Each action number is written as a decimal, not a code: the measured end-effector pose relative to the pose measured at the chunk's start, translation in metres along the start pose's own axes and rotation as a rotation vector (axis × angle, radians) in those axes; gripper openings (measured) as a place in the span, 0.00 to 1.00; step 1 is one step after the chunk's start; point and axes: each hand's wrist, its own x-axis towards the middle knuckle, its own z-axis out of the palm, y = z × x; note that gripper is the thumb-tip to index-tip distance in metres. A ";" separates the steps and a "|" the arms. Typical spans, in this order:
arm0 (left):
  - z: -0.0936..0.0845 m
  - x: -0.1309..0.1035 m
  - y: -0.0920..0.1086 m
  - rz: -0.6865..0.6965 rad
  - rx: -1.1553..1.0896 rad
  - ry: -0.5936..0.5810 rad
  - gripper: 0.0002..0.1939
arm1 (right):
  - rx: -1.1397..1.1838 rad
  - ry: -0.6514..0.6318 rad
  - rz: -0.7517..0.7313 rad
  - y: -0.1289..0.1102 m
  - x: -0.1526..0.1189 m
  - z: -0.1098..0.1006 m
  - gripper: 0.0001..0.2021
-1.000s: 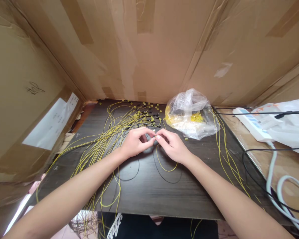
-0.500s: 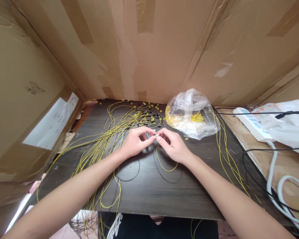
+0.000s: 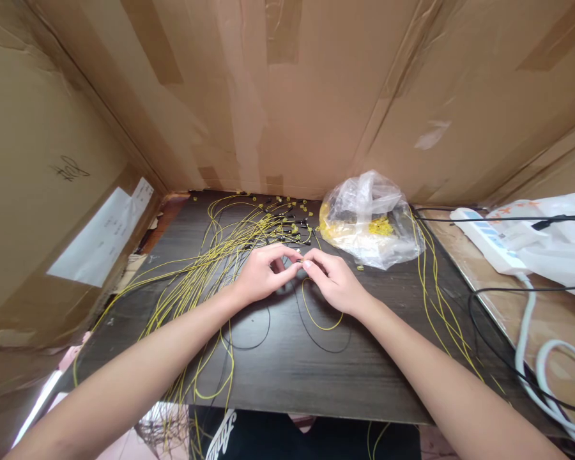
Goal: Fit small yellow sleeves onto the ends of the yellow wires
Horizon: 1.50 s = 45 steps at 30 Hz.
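My left hand (image 3: 263,273) and my right hand (image 3: 334,280) meet over the middle of the table, thumbs and forefingers pinched together. Between the fingertips is a small wire end (image 3: 301,260), mostly covered; its exact shape is too small to make out. A yellow wire loop (image 3: 323,328) and a thin black wire (image 3: 311,335) hang below the fingers onto the dark tabletop (image 3: 287,377). Left of and behind my left hand spreads a bundle of yellow wires (image 3: 186,287). Their black ends (image 3: 292,233) lie just beyond the hands among small yellow pieces (image 3: 304,202).
A clear plastic bag (image 3: 371,220) with yellow pieces stands at the back right. More yellow wires (image 3: 434,287) trail down the right side. Beyond the table's right edge lie a white power strip (image 3: 491,243) and its cable (image 3: 524,319). Cardboard walls (image 3: 316,115) enclose the table.
The hands stay nearly in place, pinched together. The small pale piece that showed between the fingertips is now more covered, and a darker bit shows there. The view has shifted slightly.
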 end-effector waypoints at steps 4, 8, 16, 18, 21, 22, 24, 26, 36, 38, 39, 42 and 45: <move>0.001 0.000 -0.003 -0.009 -0.002 -0.007 0.06 | 0.031 0.021 0.005 -0.002 0.000 -0.001 0.09; 0.001 -0.001 -0.007 0.035 0.018 0.005 0.06 | 0.058 0.000 0.021 -0.002 0.000 -0.001 0.10; -0.002 0.000 -0.007 0.052 0.031 -0.010 0.06 | 0.100 -0.033 0.057 -0.003 0.000 -0.003 0.11; -0.001 0.000 -0.007 0.047 0.027 -0.011 0.06 | 0.096 -0.024 0.058 -0.002 0.000 -0.003 0.10; -0.001 0.001 -0.006 0.028 0.012 -0.007 0.06 | 0.063 0.002 0.052 -0.001 0.000 -0.001 0.10; 0.000 0.001 -0.006 0.022 0.006 -0.007 0.07 | 0.055 0.009 0.050 0.000 0.000 -0.001 0.10; 0.000 0.001 -0.006 0.009 -0.004 -0.007 0.07 | 0.048 0.014 0.049 0.001 0.000 0.000 0.10; 0.000 0.000 -0.007 -0.003 -0.006 -0.003 0.07 | 0.054 0.016 0.057 0.001 0.000 0.000 0.10; 0.000 -0.001 -0.006 0.003 -0.022 0.003 0.09 | 0.129 0.036 0.101 0.002 0.000 0.001 0.11; 0.000 0.000 -0.005 -0.014 -0.019 -0.005 0.09 | 0.124 0.040 0.104 0.002 0.000 0.001 0.11; 0.000 0.000 -0.004 -0.028 -0.020 -0.005 0.09 | 0.124 0.042 0.100 0.002 0.000 0.001 0.10; 0.001 0.000 -0.002 -0.077 -0.033 0.006 0.08 | 0.115 0.054 0.074 0.002 0.000 0.001 0.10; 0.001 0.001 -0.002 -0.137 -0.060 0.008 0.07 | 0.096 0.065 0.057 0.001 0.000 0.001 0.09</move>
